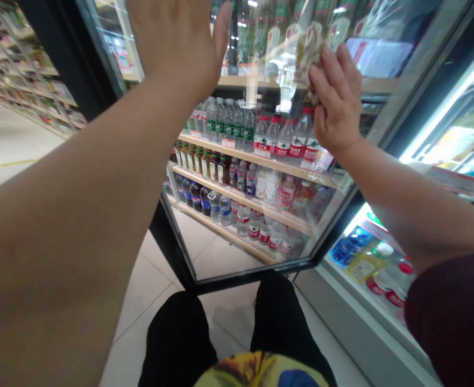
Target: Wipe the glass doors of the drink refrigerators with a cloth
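Note:
A glass door (204,258) with a black frame stands swung out in front of me. My right hand (337,97) presses a crumpled, pale brownish cloth (311,59) against the upper part of its pane, fingers bent over it. At the top of the view is my left hand (180,43), raised near the door's left side. Its thumb stands apart from the palm, while the other fingertips lie beyond the top edge. Whether the left palm touches the glass, I cannot tell.
Through the pane show wooden shelves (237,145) with several rows of bottled drinks. An open lit cooler with bottles (366,263) is at my right. Store shelving (30,64) runs along the far left. My knees are close below the door, over a tiled floor (140,290).

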### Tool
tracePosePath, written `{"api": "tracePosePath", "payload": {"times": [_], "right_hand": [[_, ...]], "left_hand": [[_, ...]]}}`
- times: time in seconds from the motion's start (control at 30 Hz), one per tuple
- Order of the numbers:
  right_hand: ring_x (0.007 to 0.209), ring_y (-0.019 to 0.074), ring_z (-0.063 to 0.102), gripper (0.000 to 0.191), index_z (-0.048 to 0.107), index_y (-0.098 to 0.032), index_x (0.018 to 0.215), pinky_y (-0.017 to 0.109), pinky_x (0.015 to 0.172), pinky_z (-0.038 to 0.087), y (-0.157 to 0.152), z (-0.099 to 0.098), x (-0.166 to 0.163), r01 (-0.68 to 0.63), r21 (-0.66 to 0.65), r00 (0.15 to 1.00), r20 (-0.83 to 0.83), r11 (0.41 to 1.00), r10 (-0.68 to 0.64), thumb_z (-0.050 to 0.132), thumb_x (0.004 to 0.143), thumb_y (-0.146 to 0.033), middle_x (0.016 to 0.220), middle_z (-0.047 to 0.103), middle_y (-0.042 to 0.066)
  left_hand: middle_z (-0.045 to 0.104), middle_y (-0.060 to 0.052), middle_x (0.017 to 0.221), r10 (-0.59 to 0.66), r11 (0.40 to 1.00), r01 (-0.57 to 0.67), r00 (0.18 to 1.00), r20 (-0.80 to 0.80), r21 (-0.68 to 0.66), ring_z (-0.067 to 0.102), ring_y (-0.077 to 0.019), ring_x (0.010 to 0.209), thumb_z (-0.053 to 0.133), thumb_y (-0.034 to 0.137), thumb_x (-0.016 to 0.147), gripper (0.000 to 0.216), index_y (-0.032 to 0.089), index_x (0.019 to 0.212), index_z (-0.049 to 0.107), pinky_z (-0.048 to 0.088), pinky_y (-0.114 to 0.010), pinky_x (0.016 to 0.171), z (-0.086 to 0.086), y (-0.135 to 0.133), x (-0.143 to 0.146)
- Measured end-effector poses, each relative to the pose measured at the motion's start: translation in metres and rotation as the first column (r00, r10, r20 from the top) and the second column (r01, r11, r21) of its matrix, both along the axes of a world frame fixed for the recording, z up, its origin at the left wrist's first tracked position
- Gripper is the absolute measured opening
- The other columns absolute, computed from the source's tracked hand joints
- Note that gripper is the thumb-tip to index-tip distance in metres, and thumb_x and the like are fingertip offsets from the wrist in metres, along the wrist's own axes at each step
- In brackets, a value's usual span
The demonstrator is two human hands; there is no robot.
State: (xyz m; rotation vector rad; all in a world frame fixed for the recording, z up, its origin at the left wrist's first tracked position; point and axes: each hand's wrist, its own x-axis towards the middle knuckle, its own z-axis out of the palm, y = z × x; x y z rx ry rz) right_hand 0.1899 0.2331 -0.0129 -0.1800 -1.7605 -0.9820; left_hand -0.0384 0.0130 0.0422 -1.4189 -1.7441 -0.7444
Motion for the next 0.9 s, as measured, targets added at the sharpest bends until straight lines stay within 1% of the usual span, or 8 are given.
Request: {"api": "tracePosePath", "payload": {"times": [0.17,0.27,0.43,0.5,0.63,0.7,0.8,0.9], "right_hand": [[0.163,0.0238,0.027,0.056,0.051,-0.013,0.159,0.053,0.135,0.023,0.030,0.029,0.019,0.042,-0.107,0.984,-0.171,0.993,-0.060,0.035,0.106,-0.019,0.167,0.042,0.011],[0.164,0.0264,0.023,0.054,0.052,-0.011,0.158,0.055,0.135,0.020,0.018,0.015,-0.005,-0.017,-0.152,0.965,-0.262,0.988,-0.024,0.032,0.109,-0.020,0.167,0.042,0.015],[0.164,0.0169,0.026,0.053,0.049,-0.037,0.160,0.048,0.140,0.021,-0.048,-0.053,-0.051,-0.022,-0.197,0.931,0.353,0.980,0.091,0.033,0.111,-0.026,0.167,0.044,-0.007],[0.162,0.0148,0.031,0.052,0.050,-0.040,0.158,0.044,0.140,0.021,-0.059,-0.054,-0.059,0.001,-0.207,0.889,0.448,0.978,0.094,0.033,0.111,-0.027,0.166,0.044,-0.011],[0.167,0.0212,0.013,0.053,0.049,-0.033,0.161,0.056,0.140,0.013,-0.059,-0.036,-0.069,0.032,-0.263,0.978,0.205,0.964,0.024,0.031,0.111,-0.025,0.172,0.032,-0.008],[0.167,0.0198,0.011,0.055,0.050,-0.034,0.161,0.055,0.140,0.013,-0.062,-0.043,-0.077,0.038,-0.285,0.984,0.175,0.958,0.013,0.032,0.110,-0.022,0.172,0.030,-0.009],[0.162,0.0091,0.025,0.054,0.054,-0.046,0.155,0.037,0.141,0.020,-0.075,-0.066,-0.086,0.045,-0.264,0.872,0.482,0.963,0.091,0.034,0.110,-0.023,0.167,0.037,-0.019],[0.161,0.0061,0.030,0.052,0.051,-0.047,0.157,0.033,0.141,0.021,-0.083,-0.061,-0.082,0.075,-0.224,0.749,0.655,0.972,0.094,0.034,0.112,-0.026,0.166,0.037,-0.021]], "left_hand": [[0.005,-0.009,0.178,-0.019,0.999,0.021,0.999,-0.035,0.036,0.000,-0.0349,0.167,0.019,0.036,0.110,0.064,0.017,0.171,0.010,-0.002,-0.068,0.139,0.001,0.005,-0.009],[0.008,-0.010,0.177,-0.035,0.999,0.037,0.999,-0.033,0.039,0.002,-0.0369,0.167,0.019,0.040,0.110,0.066,0.015,0.170,0.012,-0.002,-0.070,0.138,0.002,0.008,-0.013],[0.006,-0.011,0.177,-0.039,0.999,0.039,0.999,-0.027,0.026,-0.002,-0.0390,0.166,0.022,0.035,0.110,0.065,0.011,0.170,0.013,-0.006,-0.070,0.137,0.003,0.009,-0.012],[0.004,-0.011,0.178,-0.039,0.999,0.039,0.999,-0.028,0.032,-0.004,-0.0396,0.166,0.024,0.035,0.110,0.066,0.011,0.170,0.012,-0.007,-0.071,0.137,0.003,0.009,-0.011],[0.008,-0.010,0.178,-0.044,0.998,0.046,0.998,-0.034,0.050,0.001,-0.0365,0.167,0.023,0.035,0.109,0.064,0.015,0.170,0.016,-0.004,-0.070,0.138,0.002,0.009,-0.011],[0.012,-0.012,0.177,-0.050,0.997,0.053,0.998,-0.044,0.055,0.006,-0.0367,0.167,0.022,0.037,0.109,0.064,0.014,0.169,0.019,-0.001,-0.070,0.139,0.001,0.010,-0.013],[0.006,-0.009,0.178,-0.044,0.997,0.048,0.997,-0.062,0.056,0.002,-0.0366,0.167,0.022,0.038,0.109,0.066,0.017,0.171,0.013,-0.001,-0.070,0.139,0.001,0.011,-0.016],[0.010,-0.009,0.177,-0.035,0.998,0.039,0.997,-0.071,0.057,0.001,-0.0369,0.167,0.021,0.039,0.109,0.067,0.018,0.171,0.011,0.000,-0.072,0.138,0.000,0.011,-0.016]]}}
